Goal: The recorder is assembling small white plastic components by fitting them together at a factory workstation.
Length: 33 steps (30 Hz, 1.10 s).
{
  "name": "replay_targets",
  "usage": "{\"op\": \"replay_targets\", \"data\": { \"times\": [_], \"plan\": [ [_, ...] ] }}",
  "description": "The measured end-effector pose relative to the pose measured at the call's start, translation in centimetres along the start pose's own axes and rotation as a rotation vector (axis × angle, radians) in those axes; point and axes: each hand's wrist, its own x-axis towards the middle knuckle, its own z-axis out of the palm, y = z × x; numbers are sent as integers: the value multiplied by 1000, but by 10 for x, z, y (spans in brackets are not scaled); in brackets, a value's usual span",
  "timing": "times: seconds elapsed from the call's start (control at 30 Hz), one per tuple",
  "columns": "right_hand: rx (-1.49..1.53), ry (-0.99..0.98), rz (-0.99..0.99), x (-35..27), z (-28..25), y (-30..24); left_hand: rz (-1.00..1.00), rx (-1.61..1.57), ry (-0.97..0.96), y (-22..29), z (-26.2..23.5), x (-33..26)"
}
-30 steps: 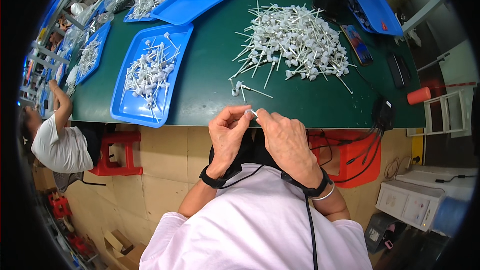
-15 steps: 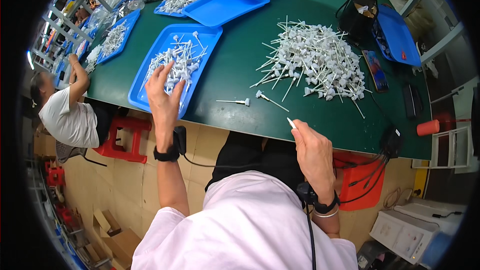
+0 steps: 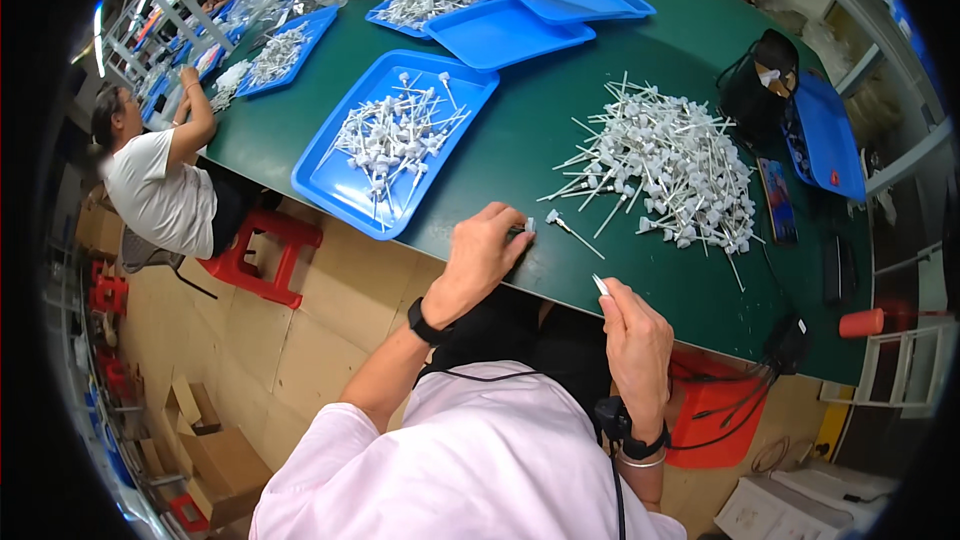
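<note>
My left hand (image 3: pixel 483 249) rests on the green table (image 3: pixel 540 130) near its front edge, fingers closed on a small white stemmed part (image 3: pixel 526 228). Just right of it lies another loose white part (image 3: pixel 572 233). My right hand (image 3: pixel 633 335) hovers below the table edge, pinching a thin white piece (image 3: pixel 600 285) between thumb and fingers. A large heap of the same white stemmed parts (image 3: pixel 668 162) lies on the table to the right. A blue tray (image 3: pixel 330 180) holding several of these parts sits to the left of my left hand.
More blue trays (image 3: pixel 510 32), some with white parts, line the far table. A black bag (image 3: pixel 757 90), a blue tray (image 3: pixel 825 135) and a phone (image 3: pixel 777 200) lie at the right. A seated person (image 3: pixel 150 175) works at the left on a red stool (image 3: pixel 262 255). An orange cup (image 3: pixel 862 322) stands far right.
My left hand has come back from the blue tray to the table's front edge and closed on a loose white part. My right hand stays low, still holding its thin piece.
</note>
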Motion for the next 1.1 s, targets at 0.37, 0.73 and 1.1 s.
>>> {"op": "replay_targets", "data": {
  "times": [0.37,0.73,1.1],
  "plan": [
    [-64,43,-150,17,11,-24,-331,-1063,-149,33,0,-31],
    [-165,51,-134,14,17,-28,-349,-1147,-96,37,8,-37],
    [-247,29,-114,11,22,-31,-264,-1032,25,43,13,-40]
  ]
}}
